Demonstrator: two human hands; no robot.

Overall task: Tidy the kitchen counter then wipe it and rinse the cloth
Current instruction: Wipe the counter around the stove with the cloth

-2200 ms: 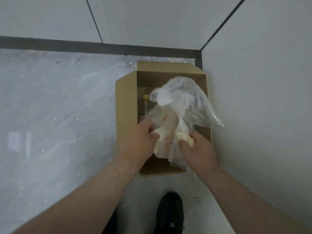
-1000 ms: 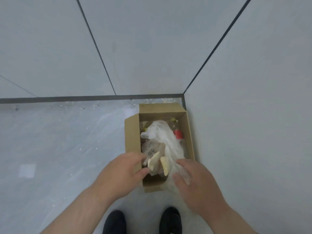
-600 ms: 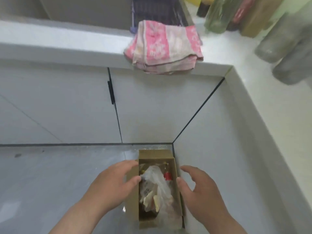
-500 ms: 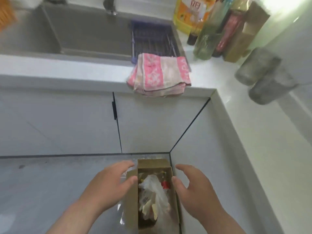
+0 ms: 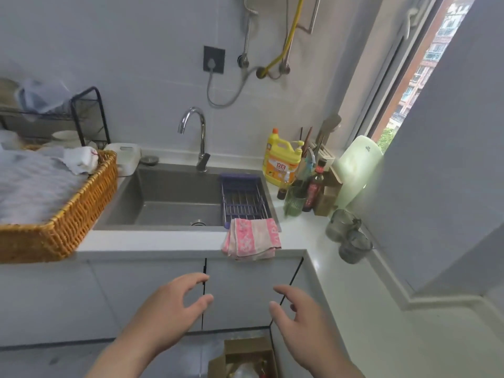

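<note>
Head view, looking down over a kitchen corner: the left hand [image 5: 169,309] and the right hand [image 5: 302,317] hang in front of the grey cabinet doors [image 5: 152,293], apart from each other, each with fingers loosely spread and slightly curved, thumb away from the other fingers, holding and touching nothing. Below and between them, on the floor in the corner, stands an open cardboard box [image 5: 245,356] with a clear plastic bag [image 5: 246,371] and other items inside; only its upper part shows at the bottom edge. On the white counter [image 5: 152,242], a folded pink-and-white cloth [image 5: 252,238] lies at the front edge, just overhanging it, touching the near end of a purple drain rack [image 5: 244,197] that sits in the right side of the grey sink [image 5: 169,197]. A chrome tap [image 5: 196,137] rises behind the sink. To the right stand a yellow detergent bottle [image 5: 282,162], a few dark bottles [image 5: 313,186] and two grey glass cups [image 5: 347,236] near the wall. At the left a wicker basket [image 5: 68,216] holds pale cloths.
</note>
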